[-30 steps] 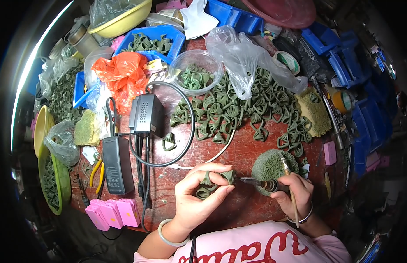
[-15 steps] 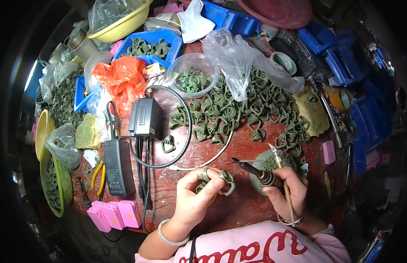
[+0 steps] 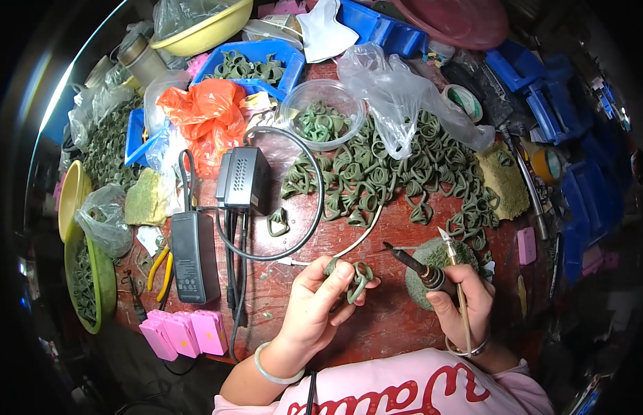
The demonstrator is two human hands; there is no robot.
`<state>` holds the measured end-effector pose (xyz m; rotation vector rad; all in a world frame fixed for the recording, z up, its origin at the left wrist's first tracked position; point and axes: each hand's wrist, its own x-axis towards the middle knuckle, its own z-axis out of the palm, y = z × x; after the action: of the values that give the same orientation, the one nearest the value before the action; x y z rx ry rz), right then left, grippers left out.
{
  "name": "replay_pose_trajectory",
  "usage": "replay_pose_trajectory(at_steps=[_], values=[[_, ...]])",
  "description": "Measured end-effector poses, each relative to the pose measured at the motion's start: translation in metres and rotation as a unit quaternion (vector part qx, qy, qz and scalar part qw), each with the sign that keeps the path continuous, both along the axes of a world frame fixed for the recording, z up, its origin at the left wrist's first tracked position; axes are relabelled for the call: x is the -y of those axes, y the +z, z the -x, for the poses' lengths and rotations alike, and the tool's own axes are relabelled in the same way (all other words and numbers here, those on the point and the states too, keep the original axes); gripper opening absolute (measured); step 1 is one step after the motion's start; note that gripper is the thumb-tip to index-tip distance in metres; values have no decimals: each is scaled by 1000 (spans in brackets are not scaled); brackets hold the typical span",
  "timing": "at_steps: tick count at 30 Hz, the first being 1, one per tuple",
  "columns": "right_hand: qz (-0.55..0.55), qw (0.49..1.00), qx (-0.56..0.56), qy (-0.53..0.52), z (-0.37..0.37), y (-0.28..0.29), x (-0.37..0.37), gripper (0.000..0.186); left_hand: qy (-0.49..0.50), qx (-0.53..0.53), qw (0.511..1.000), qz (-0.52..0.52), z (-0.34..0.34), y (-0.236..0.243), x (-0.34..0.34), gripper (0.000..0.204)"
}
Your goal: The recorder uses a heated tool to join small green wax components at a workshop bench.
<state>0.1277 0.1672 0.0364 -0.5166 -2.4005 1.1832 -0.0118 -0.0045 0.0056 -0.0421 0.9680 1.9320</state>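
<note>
My left hand [image 3: 309, 312] is closed, pinching a dark green wax-like ring [image 3: 361, 282] between thumb and fingers, with more green showing behind the thumb. My right hand [image 3: 465, 304] grips two tools at once. One is a black pen-shaped heating tool [image 3: 412, 263], its thin tip pointing left toward the ring but apart from it. The other is a craft knife [image 3: 462, 299] with a slim tan handle, its blade up and away from me. Beneath these tools sits a round, rough green pad [image 3: 432, 253]. Beyond both hands spreads a heap of similar green rings [image 3: 404, 173].
Left of my hands stand a black power adapter [image 3: 195, 259], a ventilated black box [image 3: 242, 178] and looping cables. Pink blocks [image 3: 183, 334] and yellow-handled pliers [image 3: 159, 270] lie nearby. A clear tub [image 3: 323, 142], a plastic bag [image 3: 397, 97] and blue bins [image 3: 577, 200] surround the heap.
The whole view has shifted, so the table things sit further right. My left fingers have re-gripped and turned the ring. My right hand keeps nearly the same hold on both tools.
</note>
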Motion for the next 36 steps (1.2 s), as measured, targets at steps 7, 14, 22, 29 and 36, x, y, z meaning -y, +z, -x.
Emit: replay_pose_trajectory(at_steps=[7,14,22,29,36], values=[[-130,991,4,25,-12,0,-13,33,-3,-5,1000,-8,-2,-1,0,19],[-163,986,8,45,-19,-9,-16,35,-19,-8,1000,-12,-1,-3,-1,18],[-145,988,17,39,-19,-6,-16,33,-36,-27,999,16,0,-3,-3,26],[-94,996,11,4,-18,-6,-15,30,-69,-59,996,0,-4,6,0,34],[-65,997,21,-27,-19,-3,-15,30,-52,-70,995,38,-3,0,-1,19]])
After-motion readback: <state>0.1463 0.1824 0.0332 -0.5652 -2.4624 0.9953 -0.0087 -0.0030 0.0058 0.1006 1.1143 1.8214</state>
